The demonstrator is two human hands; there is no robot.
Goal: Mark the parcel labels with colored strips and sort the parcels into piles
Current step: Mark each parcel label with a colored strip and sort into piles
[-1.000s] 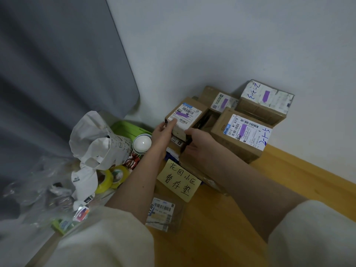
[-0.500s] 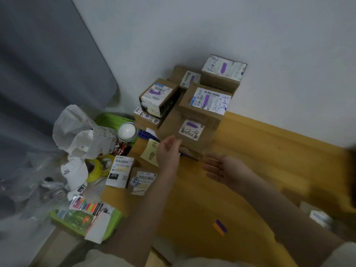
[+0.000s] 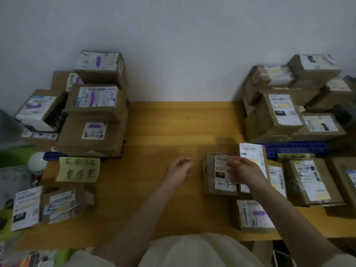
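Cardboard parcel under right hand, wooden table

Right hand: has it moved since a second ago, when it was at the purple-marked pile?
Yes. The right hand has left the purple-marked pile by the yellow note and now reaches rightward over the small parcel.

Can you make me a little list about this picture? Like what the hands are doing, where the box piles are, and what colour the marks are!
left hand: empty, loosely curled, above the bare wooden table
right hand: over a small parcel with "4-3" handwritten on its label; whether it grips it is unclear
left pile: boxes stacked by the wall, labels marked with purple strips
right pile: boxes stacked by the wall; some labels look yellow-marked, blurry
yellow note: handwritten, in front of the left pile
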